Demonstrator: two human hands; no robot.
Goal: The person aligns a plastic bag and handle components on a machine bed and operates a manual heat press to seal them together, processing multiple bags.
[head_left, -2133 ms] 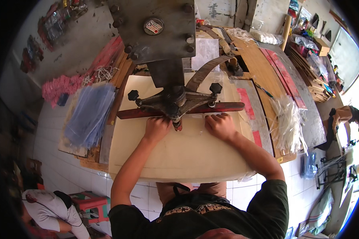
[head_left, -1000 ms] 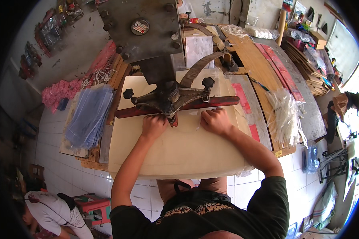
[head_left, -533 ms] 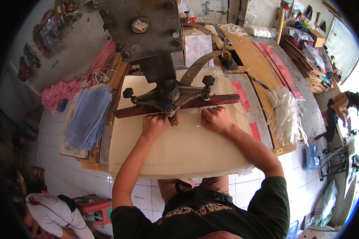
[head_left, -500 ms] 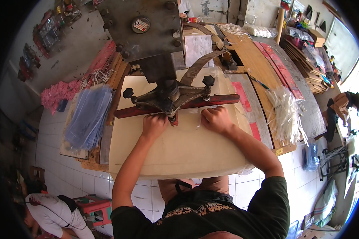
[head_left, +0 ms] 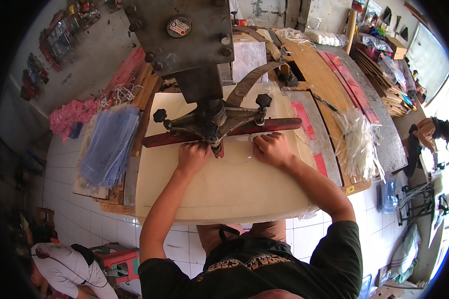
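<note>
My left hand (head_left: 192,155) and my right hand (head_left: 271,148) rest palm down on a clear plastic sheet (head_left: 244,144) that lies on a cream work board (head_left: 224,184). Both hands sit right at the front edge of a long dark red press bar (head_left: 279,124). The bar hangs under a heavy grey metal press head (head_left: 182,35) with black knobs (head_left: 160,115). My fingers are curled down and press the sheet flat; whether they pinch it I cannot tell.
A stack of clear bluish plastic bags (head_left: 107,144) lies left of the board. Pink material (head_left: 72,114) is piled far left. A bundle of clear strips (head_left: 356,139) lies on the right bench. A person (head_left: 65,266) crouches at lower left beside a red stool (head_left: 117,256). Another person (head_left: 429,132) is at far right.
The view has shifted slightly. My hands stay at the bar's front edge, pressing the sheet; nothing else has visibly moved.
</note>
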